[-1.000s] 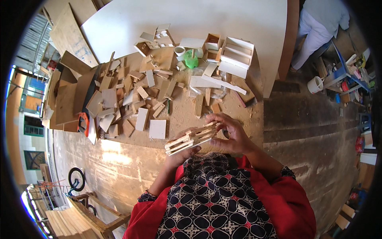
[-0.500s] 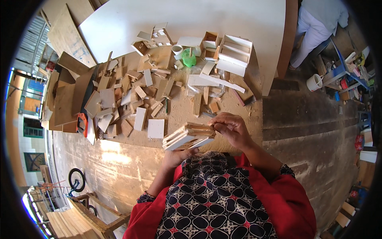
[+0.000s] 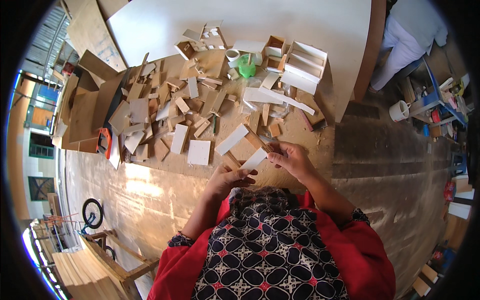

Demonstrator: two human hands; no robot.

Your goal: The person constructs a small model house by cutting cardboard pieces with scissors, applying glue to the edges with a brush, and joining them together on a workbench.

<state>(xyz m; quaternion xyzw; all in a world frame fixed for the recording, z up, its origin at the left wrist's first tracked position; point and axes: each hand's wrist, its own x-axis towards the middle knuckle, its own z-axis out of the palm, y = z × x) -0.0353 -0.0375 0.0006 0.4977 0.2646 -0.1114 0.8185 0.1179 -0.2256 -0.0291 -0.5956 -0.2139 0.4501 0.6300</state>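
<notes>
head view: left hand [image 3: 225, 180] and right hand [image 3: 291, 160] are clamped on 1 wooden frame [image 3: 258, 138] with 2 white strips [image 3: 232, 139].

No text, label, brand, number or sign can be read; on the flat, tan plywood board [image 3: 92, 32] at about ten o'clock, only faint, illegible marks can be seen.

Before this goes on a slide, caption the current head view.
Left hand and right hand holding a small open wooden frame at a workbench strewn with wood scraps.
</notes>
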